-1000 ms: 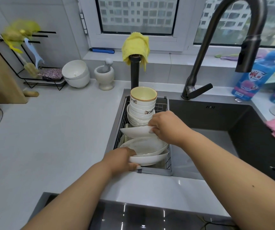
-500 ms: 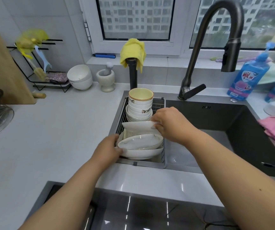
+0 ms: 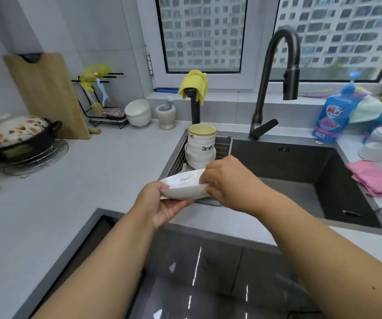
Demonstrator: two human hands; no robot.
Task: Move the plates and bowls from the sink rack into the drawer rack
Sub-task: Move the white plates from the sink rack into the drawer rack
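Both hands hold a stack of white plates just above the front of the wire sink rack. My left hand grips the stack's left edge from below. My right hand clasps its right rim. Behind the plates, a tall stack of white bowls with a yellow-lined bowl on top stands at the back of the rack. The drawer rack is not in view.
The dark sink basin lies to the right, with a black faucet behind it. A glossy cooktop sits near me. A clay pot, cutting board, white bowls, mortar, soap bottle and pink cloth surround the counter.
The plates have come up out of the rack, lifted toward me in both hands. The view has pulled back and tilted up.
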